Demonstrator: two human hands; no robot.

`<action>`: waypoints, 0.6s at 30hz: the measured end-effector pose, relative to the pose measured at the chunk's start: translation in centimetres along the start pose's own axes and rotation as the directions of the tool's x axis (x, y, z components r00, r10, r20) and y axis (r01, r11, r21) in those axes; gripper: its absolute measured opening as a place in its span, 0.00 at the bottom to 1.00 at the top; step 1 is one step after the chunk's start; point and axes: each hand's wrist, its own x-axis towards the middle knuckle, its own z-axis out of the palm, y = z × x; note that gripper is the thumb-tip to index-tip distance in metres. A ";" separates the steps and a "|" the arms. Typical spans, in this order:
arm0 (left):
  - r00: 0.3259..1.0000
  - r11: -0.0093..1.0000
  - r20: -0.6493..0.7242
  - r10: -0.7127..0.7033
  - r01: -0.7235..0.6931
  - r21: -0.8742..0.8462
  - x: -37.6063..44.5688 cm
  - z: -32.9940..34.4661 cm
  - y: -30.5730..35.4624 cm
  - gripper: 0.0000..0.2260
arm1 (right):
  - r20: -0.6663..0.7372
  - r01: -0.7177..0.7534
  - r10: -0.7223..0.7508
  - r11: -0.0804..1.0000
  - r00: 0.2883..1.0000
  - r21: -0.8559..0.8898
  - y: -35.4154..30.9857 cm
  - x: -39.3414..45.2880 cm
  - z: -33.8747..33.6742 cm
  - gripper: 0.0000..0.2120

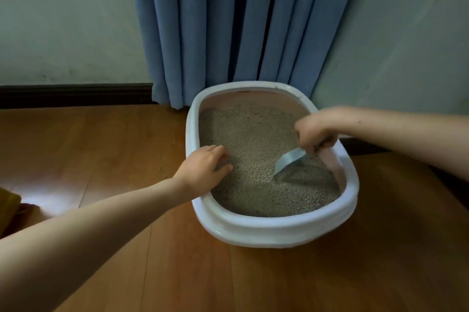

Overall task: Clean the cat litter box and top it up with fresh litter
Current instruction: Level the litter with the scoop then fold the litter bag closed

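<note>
Right hand grips scoop — white-rimmed litter box, grey granules.

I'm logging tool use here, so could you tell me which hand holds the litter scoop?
The right hand grips the blue litter scoop; the left hand only rests on the litter box rim.

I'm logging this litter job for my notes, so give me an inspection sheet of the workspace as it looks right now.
Surface: wood floor, a few grains near the box's left side.
Job's things: white litter box on the floor, filled with grey litter; blue scoop tip down in the litter.
Clutter: a yellowish thing at the left edge, cannot tell what.
Grips: left hand rests on the box's left rim, fingers over the litter; right hand holds the scoop's handle.
Cables: nothing seen.
Surroundings: blue curtain, pale wall, dark skirting.
</note>
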 end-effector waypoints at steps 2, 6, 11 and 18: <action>0.999 1.000 -0.054 0.000 0.002 0.022 0.3 0.8 0.0 0.11 | 0.018 -0.014 0.013 0.998 1.000 0.058 0.2 0.3 -2.8 0.04; 0.989 0.997 -0.146 0.016 -0.004 0.078 0.3 1.9 0.0 0.09 | -0.264 0.090 -0.030 0.972 0.964 0.217 -1.6 2.8 -5.1 0.06; 0.986 0.995 -0.164 0.019 -0.003 0.096 0.5 2.1 -0.3 0.09 | -0.582 0.313 -0.048 0.878 0.812 0.363 -6.2 8.0 -2.3 0.16; 0.986 0.995 -0.166 0.021 -0.004 0.101 0.6 2.1 -0.4 0.08 | -0.569 0.318 -0.141 0.921 0.810 0.223 -8.4 9.7 1.3 0.25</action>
